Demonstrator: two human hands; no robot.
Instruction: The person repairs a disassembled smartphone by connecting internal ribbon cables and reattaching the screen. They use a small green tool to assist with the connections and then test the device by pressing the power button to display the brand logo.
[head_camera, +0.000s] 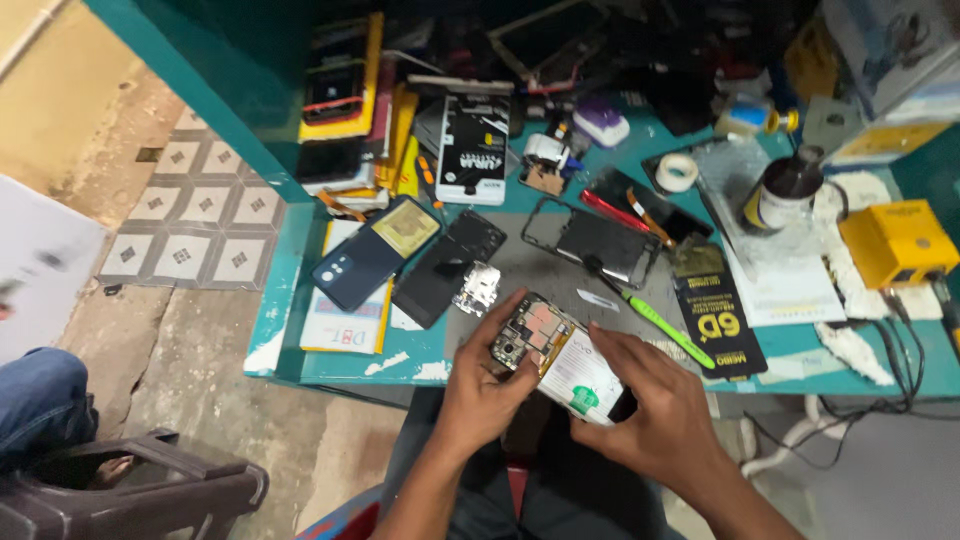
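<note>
Teal and cluttered, the desk (330, 365) carried phone parts. At its front edge, your left hand (480, 395) and right hand (655, 415) gripped the opened phone (555, 360), fingers closed around it, board exposed; any next move probably called for steady support.

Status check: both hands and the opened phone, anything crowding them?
Left hand and right hand both grip the opened phone. Held at the bench edge. Green pry tool lies close by, apart.
</note>
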